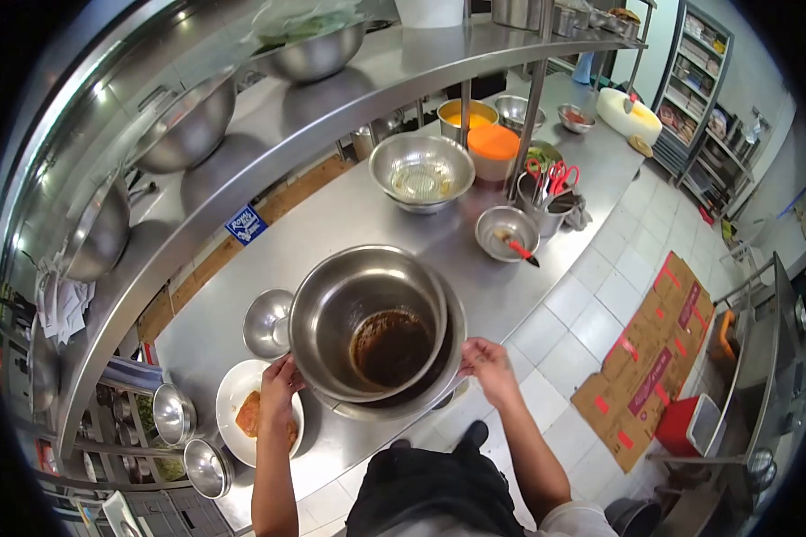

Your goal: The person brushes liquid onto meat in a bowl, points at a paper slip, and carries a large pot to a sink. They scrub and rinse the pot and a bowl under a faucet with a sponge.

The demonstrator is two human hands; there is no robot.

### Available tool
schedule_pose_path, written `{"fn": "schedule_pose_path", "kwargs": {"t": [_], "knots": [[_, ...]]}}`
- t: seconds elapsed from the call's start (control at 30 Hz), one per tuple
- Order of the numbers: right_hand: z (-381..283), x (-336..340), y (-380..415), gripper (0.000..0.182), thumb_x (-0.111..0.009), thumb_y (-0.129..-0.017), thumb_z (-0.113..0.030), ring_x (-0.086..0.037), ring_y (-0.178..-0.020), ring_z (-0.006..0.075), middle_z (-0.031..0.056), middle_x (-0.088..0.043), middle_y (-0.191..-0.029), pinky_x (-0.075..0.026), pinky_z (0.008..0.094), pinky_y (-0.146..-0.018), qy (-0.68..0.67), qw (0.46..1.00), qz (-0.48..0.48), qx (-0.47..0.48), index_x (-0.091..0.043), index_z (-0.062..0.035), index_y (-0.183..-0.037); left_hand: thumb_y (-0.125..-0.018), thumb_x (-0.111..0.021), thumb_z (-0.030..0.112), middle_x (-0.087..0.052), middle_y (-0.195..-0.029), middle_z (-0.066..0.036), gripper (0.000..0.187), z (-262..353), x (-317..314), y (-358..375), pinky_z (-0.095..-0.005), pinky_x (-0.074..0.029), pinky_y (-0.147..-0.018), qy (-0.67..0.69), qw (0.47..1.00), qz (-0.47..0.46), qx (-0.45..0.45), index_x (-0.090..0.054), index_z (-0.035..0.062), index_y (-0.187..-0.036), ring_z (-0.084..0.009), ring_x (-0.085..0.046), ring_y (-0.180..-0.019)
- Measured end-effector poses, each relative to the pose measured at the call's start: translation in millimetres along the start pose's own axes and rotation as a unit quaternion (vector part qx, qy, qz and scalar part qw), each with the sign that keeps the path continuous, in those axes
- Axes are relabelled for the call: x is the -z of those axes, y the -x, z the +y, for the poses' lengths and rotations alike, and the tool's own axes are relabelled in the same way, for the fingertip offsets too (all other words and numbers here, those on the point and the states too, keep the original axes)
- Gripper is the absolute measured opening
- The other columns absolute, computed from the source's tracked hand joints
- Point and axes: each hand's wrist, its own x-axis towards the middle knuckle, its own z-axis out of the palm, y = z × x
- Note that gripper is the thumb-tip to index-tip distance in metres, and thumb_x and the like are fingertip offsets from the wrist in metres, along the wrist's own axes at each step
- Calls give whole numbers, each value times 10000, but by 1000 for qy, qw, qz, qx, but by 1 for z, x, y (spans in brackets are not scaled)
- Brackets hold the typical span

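Note:
A deep steel bowl [318, 304] with dark brown sauce [390, 349] at its bottom sits inside a wider steel bowl [455, 336], near the counter's front edge. My left hand [280, 383] is closed at the left side of these bowls; its fingertips are partly hidden. My right hand [491, 365] pinches the right rim of the wider bowl. Beside my left forearm stands a white bowl [230, 428] with orange-brown pieces of food [249, 413], partly covered by the arm. A small steel bowl [267, 327] rests just beyond my left hand.
Farther along the steel counter [331, 215] are a perforated colander [412, 161], an orange-lidded tub [493, 143], a container with red-handled scissors [546, 192], and a bowl with a red-handled utensil [507, 228]. A steel shelf [403, 67] runs overhead. Cardboard [645, 358] lies on the tiled floor.

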Motion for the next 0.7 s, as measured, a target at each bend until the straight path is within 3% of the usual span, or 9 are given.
{"fn": "schedule_pose_path", "kwargs": {"t": [0.17,0.3,0.4,0.47,0.57,0.67,0.7], "knots": [[-8,6,-19,156,-559,-815,-123,-487,-469,94,19,-513,-587,-429,222,-453,12,998,-62,1,-505,-9,-722,-871,-439,220,-530,-657,24,189,-9,-8,1,-193,-393,-465,13,999,29,-2,-535,59,-887,-57,-482,-517],[-8,13,-29,137,-560,-804,-95,-498,-479,103,17,-510,-574,-418,229,-462,109,990,-87,31,-492,-28,-705,-870,-443,226,-536,-660,12,197,-4,-11,3,-202,-393,-451,-35,999,24,-21,-533,53,-904,-75,-484,-503],[-11,13,-31,134,-556,-804,-91,-505,-484,106,23,-510,-569,-422,233,-465,95,991,-88,43,-491,-24,-708,-874,-443,241,-537,-647,1,221,-4,-5,0,-208,-396,-436,-71,997,-9,-27,-530,43,-921,-85,-482,-489],[-15,13,-30,130,-545,-804,-74,-506,-484,106,26,-511,-575,-422,234,-460,43,996,-80,2,-485,-23,-701,-879,-433,251,-551,-654,-9,233,-4,0,-5,-208,-413,-441,-77,996,-35,-24,-530,48,-941,-88,-501,-498],[-13,17,-37,71,-519,-797,-34,-508,-490,116,53,-526,-624,-428,234,-459,57,994,-91,-10,-510,25,-759,-890,-408,258,-580,-708,-13,239,-5,7,-6,-216,-450,-492,-49,995,-81,34,-529,70,-975,-91,-550,-571],[-14,15,-39,42,-489,-790,-1,-504,-493,115,59,-526,-646,-426,232,-457,68,993,-92,-5,-507,28,-765,-896,-398,245,-575,-744,4,233,-8,-5,-20,-213,-433,-511,41,999,-14,32,-518,74,-999,-77,-535,-591],[-12,16,-39,37,-472,-782,15,-500,-496,112,53,-521,-641,-423,231,-459,73,993,-93,6,-505,22,-767,-898,-398,214,-554,-751,25,192,-13,0,-28,-203,-396,-508,-20,999,-49,9,-510,87,-989,-57,-497,-588]]}}
